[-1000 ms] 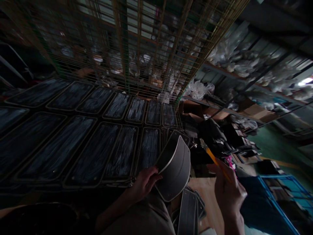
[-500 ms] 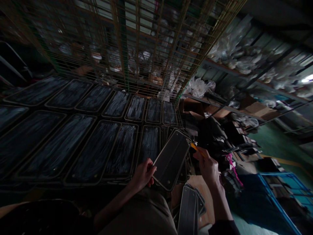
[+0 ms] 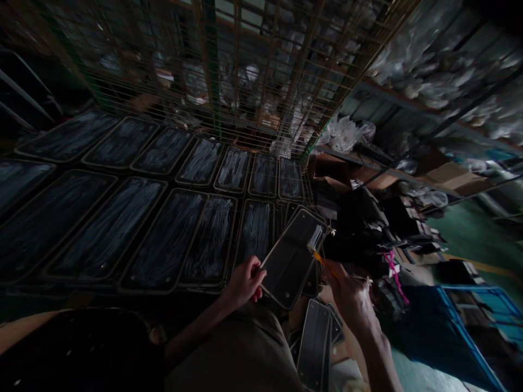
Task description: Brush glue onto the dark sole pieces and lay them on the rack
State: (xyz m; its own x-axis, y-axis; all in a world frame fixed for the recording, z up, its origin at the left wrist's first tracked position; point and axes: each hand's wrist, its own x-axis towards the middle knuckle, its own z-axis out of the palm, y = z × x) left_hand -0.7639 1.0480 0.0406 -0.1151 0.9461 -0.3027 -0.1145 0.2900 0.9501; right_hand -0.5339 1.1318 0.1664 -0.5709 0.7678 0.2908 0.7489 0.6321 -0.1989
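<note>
My left hand (image 3: 244,283) grips the lower left corner of a dark rectangular panel (image 3: 292,256) with a pale rim, held tilted above my lap. My right hand (image 3: 347,294) pinches a brush with a yellow handle (image 3: 324,263). The brush tip touches the panel's upper right corner, where a pale smear shows. Several more panels of the same shape (image 3: 316,343) are stacked just below, between my knees.
Two rows of coated dark panels (image 3: 163,218) lie flat across the surface ahead and to the left. A wire cage wall (image 3: 245,71) rises behind them. Cluttered shelves with bags and boxes (image 3: 408,136) stand on the right, a blue crate (image 3: 469,326) at lower right.
The panel has turned from its pale curved side to its dark face. My right hand came down from the right and brought the brush onto the panel's upper right corner.
</note>
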